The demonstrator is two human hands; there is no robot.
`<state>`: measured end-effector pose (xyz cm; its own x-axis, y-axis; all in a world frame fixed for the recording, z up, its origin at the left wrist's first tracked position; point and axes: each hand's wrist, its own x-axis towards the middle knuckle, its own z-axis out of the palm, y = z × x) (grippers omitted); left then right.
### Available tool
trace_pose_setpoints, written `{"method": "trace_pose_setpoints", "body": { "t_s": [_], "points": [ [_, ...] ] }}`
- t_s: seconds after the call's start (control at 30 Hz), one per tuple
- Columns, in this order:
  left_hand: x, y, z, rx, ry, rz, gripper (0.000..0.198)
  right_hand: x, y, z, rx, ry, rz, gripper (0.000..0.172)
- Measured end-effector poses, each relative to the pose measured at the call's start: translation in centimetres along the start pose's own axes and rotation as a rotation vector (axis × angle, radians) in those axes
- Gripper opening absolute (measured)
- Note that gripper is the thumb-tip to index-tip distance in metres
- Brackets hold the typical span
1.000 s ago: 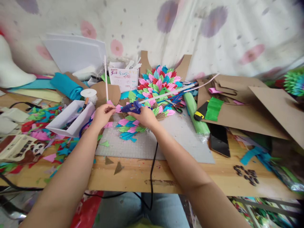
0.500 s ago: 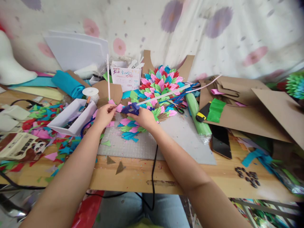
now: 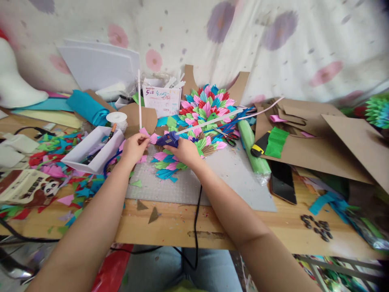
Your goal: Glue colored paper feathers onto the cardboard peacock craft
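My left hand [image 3: 135, 146] pinches a pink paper piece [image 3: 152, 138] with its fingertips. My right hand [image 3: 186, 151] is wrapped round a blue glue gun [image 3: 169, 139], whose nozzle points left at the pink paper. A long white stick [image 3: 209, 122] extends from the back of the gun to the upper right. Behind and below the gun lies a craft piece covered with pleated paper petals [image 3: 209, 103] in pink, blue, green and red. It rests on a grey cutting mat [image 3: 237, 174].
A white box with pens [image 3: 94, 152] and paper scraps [image 3: 57, 162] lie left. Scissors [image 3: 230, 139], a green roll [image 3: 252, 150], a yellow cutter [image 3: 260, 144], a phone [image 3: 282, 182] and cardboard [image 3: 319, 150] are right. A black cord [image 3: 198, 219] hangs over the front edge.
The left hand and the pink paper have shifted very slightly right. Both hands keep their hold, and the glue gun stays nearly in place.
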<state>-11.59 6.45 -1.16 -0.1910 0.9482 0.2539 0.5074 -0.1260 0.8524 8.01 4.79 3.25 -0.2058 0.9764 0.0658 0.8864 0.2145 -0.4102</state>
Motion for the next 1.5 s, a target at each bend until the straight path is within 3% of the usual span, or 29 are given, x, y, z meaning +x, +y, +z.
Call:
{"method": "trace_pose_setpoints", "body": {
  "t_s": [0.37, 0.77, 1.03, 1.3, 1.5],
  "points": [
    [0.2, -0.4, 0.0, -0.007, 0.031, 0.019, 0.016, 0.0, -0.5, 0.0, -0.045, -0.018, 0.009, 0.054],
    [-0.2, 0.8, -0.4, -0.027, 0.084, -0.015, 0.012, 0.1, -0.4, 0.5, -0.008, 0.013, -0.009, 0.054],
    [-0.5, 1.0, -0.6, 0.028, 0.106, 0.055, 0.014, 0.0, -0.4, -0.3, -0.029, -0.017, -0.008, 0.053],
    [-0.5, 0.7, -0.2, 0.029, 0.056, 0.054, 0.014, -0.1, 0.2, -0.9, -0.001, -0.014, -0.009, 0.051],
    [-0.5, 0.0, 0.1, 0.087, 0.016, 0.069, 0.014, 0.5, 1.5, -1.4, 0.165, 0.014, 0.026, 0.047]
  ]
}}
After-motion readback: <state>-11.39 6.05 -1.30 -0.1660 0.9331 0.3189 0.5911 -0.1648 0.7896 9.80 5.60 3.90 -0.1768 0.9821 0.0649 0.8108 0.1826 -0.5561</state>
